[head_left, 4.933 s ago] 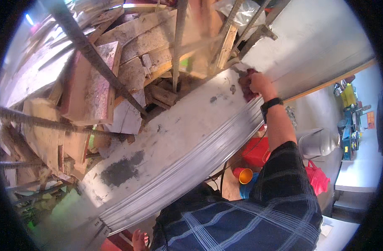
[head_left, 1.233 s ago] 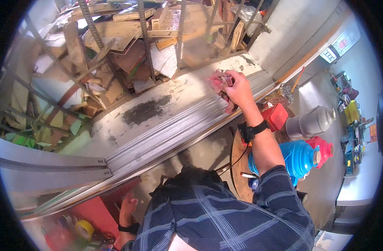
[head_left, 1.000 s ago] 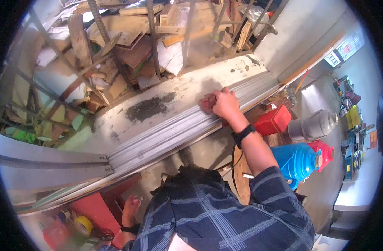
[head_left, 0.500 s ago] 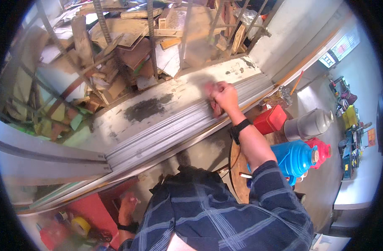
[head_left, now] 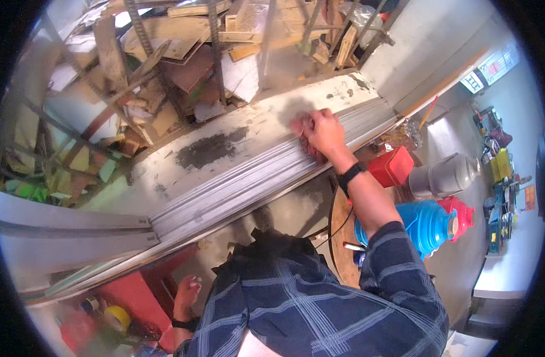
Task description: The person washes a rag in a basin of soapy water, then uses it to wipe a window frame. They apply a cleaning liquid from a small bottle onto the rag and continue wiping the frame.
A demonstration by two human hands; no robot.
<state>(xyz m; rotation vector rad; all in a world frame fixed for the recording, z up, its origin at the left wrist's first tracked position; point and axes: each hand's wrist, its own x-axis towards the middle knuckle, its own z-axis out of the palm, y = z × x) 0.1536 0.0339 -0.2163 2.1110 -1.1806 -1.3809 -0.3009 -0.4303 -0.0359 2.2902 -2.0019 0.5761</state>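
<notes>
My right hand [head_left: 327, 135] is closed round a crumpled reddish cloth [head_left: 311, 147], part of it hidden by the fingers. The cloth lies against the pale metal sliding-window track [head_left: 242, 178], toward its right half, and its edge is smeared by motion. Beyond the track runs a whitish sill [head_left: 260, 122] with a dark stain [head_left: 211, 149]. At the lower left, my left hand [head_left: 188, 293] hangs near a red surface [head_left: 129, 297], its fingers loosely bent and apart with nothing seen in them.
Rusty bars [head_left: 214, 50] stand before piled scrap wood [head_left: 165, 35]. To the right, a round wooden table [head_left: 341, 238] bears a red container [head_left: 392, 167], plus grey [head_left: 440, 177], blue [head_left: 424, 223] and pink [head_left: 460, 217] vacuum flasks. Yellow tape [head_left: 116, 318] lies lower left.
My right hand and the cloth have shifted slightly right along the track. My left hand has moved a little right, and the whole view has shifted slightly.
</notes>
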